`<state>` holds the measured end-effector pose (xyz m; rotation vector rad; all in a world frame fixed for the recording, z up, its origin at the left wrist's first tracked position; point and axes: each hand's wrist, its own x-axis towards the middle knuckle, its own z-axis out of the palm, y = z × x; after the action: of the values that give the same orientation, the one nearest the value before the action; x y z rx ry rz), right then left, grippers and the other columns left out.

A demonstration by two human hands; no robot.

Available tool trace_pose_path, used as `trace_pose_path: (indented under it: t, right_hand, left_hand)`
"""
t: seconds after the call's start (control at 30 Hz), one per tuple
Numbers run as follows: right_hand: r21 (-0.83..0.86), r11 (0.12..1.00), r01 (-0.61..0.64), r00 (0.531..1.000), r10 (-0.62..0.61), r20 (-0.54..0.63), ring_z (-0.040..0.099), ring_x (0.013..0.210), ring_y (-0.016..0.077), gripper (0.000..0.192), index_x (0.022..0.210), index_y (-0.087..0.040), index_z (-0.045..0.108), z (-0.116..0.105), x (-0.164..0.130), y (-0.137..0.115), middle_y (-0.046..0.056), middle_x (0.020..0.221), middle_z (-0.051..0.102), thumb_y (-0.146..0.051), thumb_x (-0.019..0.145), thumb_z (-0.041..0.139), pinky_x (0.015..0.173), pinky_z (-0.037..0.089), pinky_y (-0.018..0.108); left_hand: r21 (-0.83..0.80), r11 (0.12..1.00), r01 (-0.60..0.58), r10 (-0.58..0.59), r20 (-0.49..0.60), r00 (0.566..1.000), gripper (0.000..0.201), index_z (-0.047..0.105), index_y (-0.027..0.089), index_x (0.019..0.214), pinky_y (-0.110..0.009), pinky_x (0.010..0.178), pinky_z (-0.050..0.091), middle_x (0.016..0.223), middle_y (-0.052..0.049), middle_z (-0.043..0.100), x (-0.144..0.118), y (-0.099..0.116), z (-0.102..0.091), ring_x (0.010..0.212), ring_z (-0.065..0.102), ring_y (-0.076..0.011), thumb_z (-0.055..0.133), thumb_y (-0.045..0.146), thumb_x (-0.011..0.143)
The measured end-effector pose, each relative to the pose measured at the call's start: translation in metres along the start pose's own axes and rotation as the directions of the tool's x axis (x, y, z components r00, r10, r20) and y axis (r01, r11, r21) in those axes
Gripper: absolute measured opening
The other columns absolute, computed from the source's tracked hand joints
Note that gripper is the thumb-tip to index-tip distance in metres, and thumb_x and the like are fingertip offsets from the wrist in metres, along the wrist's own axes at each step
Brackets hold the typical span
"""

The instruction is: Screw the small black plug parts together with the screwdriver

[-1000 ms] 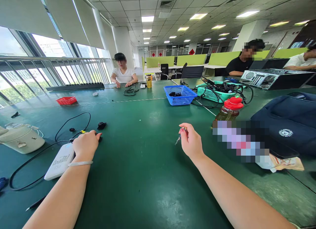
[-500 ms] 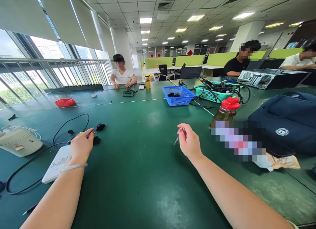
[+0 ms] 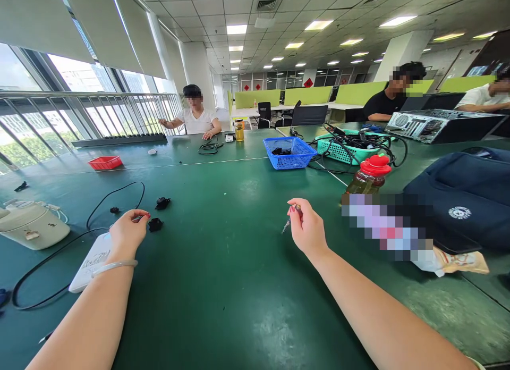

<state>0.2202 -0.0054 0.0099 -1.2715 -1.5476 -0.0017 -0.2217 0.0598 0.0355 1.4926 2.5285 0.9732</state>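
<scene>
Head view, long green table (image 3: pixel 223 285).

Right hand (image 3: pixel 308 230): raised just above the table, back of hand toward the camera, fingers curled shut. Thumb and fingertips pinch a small screwdriver (image 3: pixel 287 222); its metal tip points down and left, clear of the table surface.

Left hand (image 3: pixel 126 230): low over the table, fingers drawn together at the tips. A small thin object appears pinched between them, but it is too small to identify. A bracelet (image 3: pixel 115 266) sits on the wrist. Just beside the fingertips lies a small black part (image 3: pixel 155 224); whether they touch it cannot be told. A second black part (image 3: pixel 163 202) lies a little farther out, and a third, smaller black piece (image 3: pixel 115 210) to the left.

Under the left wrist: a white power brick (image 3: pixel 88 263), flat on the table. A black cable (image 3: pixel 99 205) loops around that area. Far left: a white kettle (image 3: pixel 30 226).

Right side: a bottle with a red cap (image 3: pixel 368 176), a dark blue bag (image 3: pixel 462 200). Mid-table: a blue basket (image 3: pixel 289 152), a teal basket (image 3: pixel 338 149) full of cables, a red tray (image 3: pixel 105 162).

Other people sit at the far end and far right of the table; their hands are well apart from the person's own.
</scene>
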Motion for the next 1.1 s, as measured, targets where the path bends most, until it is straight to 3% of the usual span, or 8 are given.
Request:
trace_pose_path:
  t: [0.07, 0.23, 0.43, 0.63, 1.1]
  right_hand:
    - [0.002, 1.0, 0.002, 1.0, -0.002, 0.0, 0.064, 0.061, 0.0181, 0.021, 0.102, -0.021, 0.055, 0.0, 0.0, 0.0, 0.003, 0.074, 0.066, -0.029, 0.095, 0.038, 0.059, 0.05, 0.029]
    - [0.001, 1.0, -0.012, 1.0, 0.012, 0.007, 0.064, 0.062, 0.018, 0.02, 0.102, -0.021, 0.056, 0.0, 0.0, -0.001, 0.003, 0.075, 0.067, -0.029, 0.094, 0.038, 0.058, 0.05, 0.029]
    - [0.005, 1.0, -0.014, 1.0, 0.014, 0.004, 0.063, 0.06, 0.0179, 0.021, 0.102, -0.021, 0.056, 0.0, 0.0, 0.0, 0.003, 0.073, 0.066, -0.029, 0.095, 0.039, 0.057, 0.05, 0.029]
    - [0.003, 1.0, -0.009, 1.0, 0.009, 0.003, 0.063, 0.06, 0.0182, 0.021, 0.102, -0.021, 0.056, 0.0, 0.0, 0.0, 0.003, 0.073, 0.066, -0.03, 0.095, 0.039, 0.059, 0.05, 0.03]
    - [0.009, 1.0, -0.029, 0.999, 0.029, 0.014, 0.063, 0.061, 0.0181, 0.02, 0.102, -0.021, 0.056, 0.0, 0.0, 0.0, 0.003, 0.075, 0.066, -0.03, 0.095, 0.039, 0.059, 0.05, 0.03]
  left_hand:
    - [-0.05, 0.998, -0.032, 0.032, -0.001, 0.999, 0.025, 0.067, 0.022, 0.097, -0.04, 0.093, 0.048, 0.1, -0.007, 0.073, 0.001, -0.001, 0.002, 0.097, 0.066, -0.0262, 0.055, 0.033, 0.079]
    - [0.013, 0.989, -0.147, 0.143, 0.157, 0.977, 0.037, 0.068, 0.023, 0.111, -0.036, 0.089, 0.049, 0.109, -0.008, 0.072, 0.0, -0.001, 0.004, 0.104, 0.065, -0.0266, 0.053, 0.024, 0.078]
    - [0.152, 0.972, -0.181, 0.146, 0.219, 0.965, 0.046, 0.067, 0.023, 0.124, -0.037, 0.075, 0.051, 0.094, -0.009, 0.074, 0.002, -0.006, 0.004, 0.083, 0.067, -0.0277, 0.047, 0.032, 0.083]
    - [0.175, 0.966, -0.188, 0.146, 0.23, 0.962, 0.047, 0.067, 0.022, 0.125, -0.037, 0.074, 0.051, 0.092, -0.01, 0.074, 0.006, -0.01, 0.005, 0.082, 0.067, -0.0281, 0.046, 0.033, 0.084]
    - [0.259, 0.929, -0.264, 0.197, 0.256, 0.946, 0.045, 0.068, 0.021, 0.124, -0.045, 0.087, 0.051, 0.111, -0.016, 0.071, 0.013, -0.014, 0.006, 0.104, 0.064, -0.037, 0.052, 0.032, 0.084]
